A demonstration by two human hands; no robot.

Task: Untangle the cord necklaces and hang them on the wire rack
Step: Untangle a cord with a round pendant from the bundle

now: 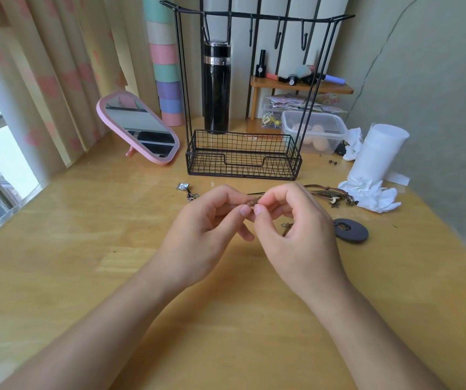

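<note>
A: Hands are logged first. A small brown bead or knot (252, 203) on a cord is pinched between thumb and forefinger of the left hand (209, 218), and likewise by the right hand (291, 220). Both are held just above the wooden table (85, 249).

B: Where are the cord necklaces (327, 192) placed?

A: The bundle is seen lying on the table behind the right hand, near crumpled white tissue (372, 192). A thin dark strand is led from it into the pinch. A dark disc pendant (351, 230) lies just beside the right hand, and a small square charm (182, 187) beyond the left. The wire rack (243, 153) stands further back, its hooks (278, 38) bare.

B: What handling is advised?

A: By judgement, the snag is to be loosened, not pulled. Slack should be fed toward the pinch and one strand traced at a time. The pendants are best left flat so that no weight is added.

B: What is unresolved?

A: Bead, knot or clasp cannot be told apart. The number of necklaces cannot be counted. The crossings are hidden behind the right fingers, and a bronze piece (285, 229) is partly covered by the right palm.
</note>
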